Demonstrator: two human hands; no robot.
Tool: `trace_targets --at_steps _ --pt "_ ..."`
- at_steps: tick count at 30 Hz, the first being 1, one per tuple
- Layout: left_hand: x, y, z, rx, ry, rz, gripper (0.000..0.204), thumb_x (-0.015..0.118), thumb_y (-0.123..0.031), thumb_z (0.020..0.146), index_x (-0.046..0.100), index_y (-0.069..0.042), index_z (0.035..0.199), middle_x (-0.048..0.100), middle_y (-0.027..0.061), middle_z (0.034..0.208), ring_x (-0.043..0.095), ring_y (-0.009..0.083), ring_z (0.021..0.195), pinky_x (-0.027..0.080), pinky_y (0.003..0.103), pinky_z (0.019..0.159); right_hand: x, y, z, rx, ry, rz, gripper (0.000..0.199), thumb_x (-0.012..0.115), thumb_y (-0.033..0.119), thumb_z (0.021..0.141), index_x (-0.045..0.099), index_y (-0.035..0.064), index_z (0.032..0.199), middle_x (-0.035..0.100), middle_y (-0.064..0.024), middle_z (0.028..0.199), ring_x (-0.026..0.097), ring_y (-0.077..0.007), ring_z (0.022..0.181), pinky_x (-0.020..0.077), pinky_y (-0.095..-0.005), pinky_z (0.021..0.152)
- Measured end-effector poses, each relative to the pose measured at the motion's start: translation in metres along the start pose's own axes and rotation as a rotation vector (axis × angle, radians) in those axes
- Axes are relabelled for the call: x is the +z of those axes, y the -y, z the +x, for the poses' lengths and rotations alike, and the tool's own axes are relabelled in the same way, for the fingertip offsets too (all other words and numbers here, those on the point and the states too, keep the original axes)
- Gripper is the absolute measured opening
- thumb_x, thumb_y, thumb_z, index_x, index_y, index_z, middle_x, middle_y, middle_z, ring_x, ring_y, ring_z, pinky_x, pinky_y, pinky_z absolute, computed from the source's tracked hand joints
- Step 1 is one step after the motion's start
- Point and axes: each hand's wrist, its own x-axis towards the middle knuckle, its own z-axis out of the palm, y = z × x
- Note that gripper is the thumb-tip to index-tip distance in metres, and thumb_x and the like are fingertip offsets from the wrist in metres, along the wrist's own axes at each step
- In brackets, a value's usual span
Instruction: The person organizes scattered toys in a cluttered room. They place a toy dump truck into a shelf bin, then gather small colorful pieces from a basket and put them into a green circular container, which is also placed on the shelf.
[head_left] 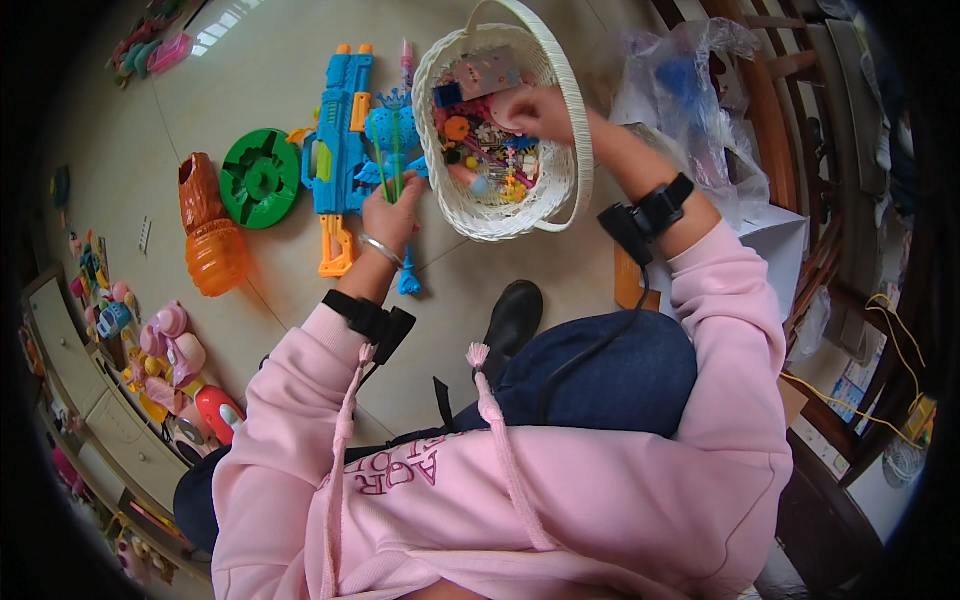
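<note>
My left hand [393,208] is closed around thin green sticks [391,165] that point away from me. Just beyond and partly behind them lies a blue toy wand [388,130] with a crown top, its handle running under my wrist. My right hand [542,112] reaches over the white woven basket [445,205], fingers curled together near a pale pink piece; what they pinch, if anything, is too small to make out. Small colourful toys and beads [500,165] fill the basket, along with a grey-pink card [487,72] and a dark blue block [447,95].
Left of my left hand lie a blue and orange toy gun [342,140], a green disc [258,178] and an orange plastic bottle [214,245]. Toys [165,345] pile up at far left. Clear plastic bags [690,90] and wooden furniture [790,110] stand right of the basket.
</note>
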Motion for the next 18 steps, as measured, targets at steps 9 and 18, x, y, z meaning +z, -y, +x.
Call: trace_targets --at_steps 9,18 --pt "-0.031 -0.015 -0.010 -0.086 0.090 -0.328 0.026 0.053 -0.024 0.087 0.057 0.000 0.097 0.062 0.0073 0.072 0.043 0.0073 0.041 0.033 0.020 0.038 0.103 -0.004 0.049 -0.389 -0.063 -0.336 0.017 0.064 0.017 0.064 0.066 0.0100 0.079 0.059 -0.0063 0.081 0.060 -0.0256 0.075 0.0507 -0.0355 0.065" --pt "-0.033 -0.028 -0.010 -0.329 0.322 -0.810 0.028 0.041 -0.019 0.088 0.056 0.001 0.101 0.058 0.0171 0.108 0.059 0.0162 0.068 0.048 0.026 0.061 0.062 -0.009 0.048 0.043 0.216 -0.039 0.021 0.064 0.015 0.072 0.063 0.0028 0.089 0.062 -0.0058 0.087 0.061 -0.0181 0.074 0.0510 -0.0296 0.063"
